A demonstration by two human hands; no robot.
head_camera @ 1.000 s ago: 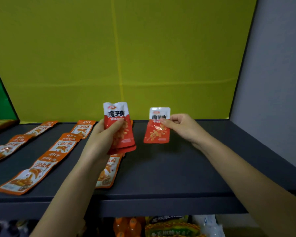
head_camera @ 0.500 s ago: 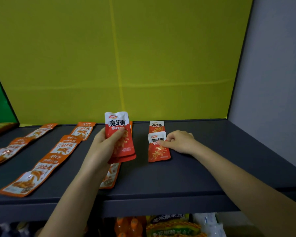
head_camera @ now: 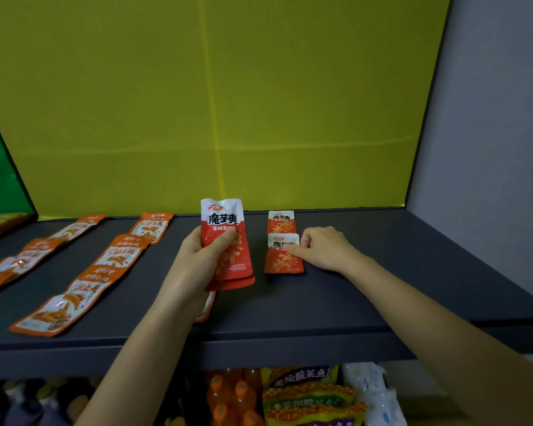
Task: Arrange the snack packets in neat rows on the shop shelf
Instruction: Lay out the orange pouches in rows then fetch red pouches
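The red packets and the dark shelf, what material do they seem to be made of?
The red packets look like thin glossy plastic film, perhaps foil-lined: printed faces, flat crimped top seams, a slight sheen. The stack in the left hand curves a little, so it is flexible. The shelf looks like matte dark grey painted metal or laminated board; its smooth, dull, even surface leaves this open.

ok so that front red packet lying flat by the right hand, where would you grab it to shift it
Probably by its bare lower edge, coming from the front of the shelf. The front red packet lies flat, its top edge overlapping the rear red packet, and the right hand crowds its right side. A thumb-over, fingers-under pinch there should lift the thin pouch cleanly.
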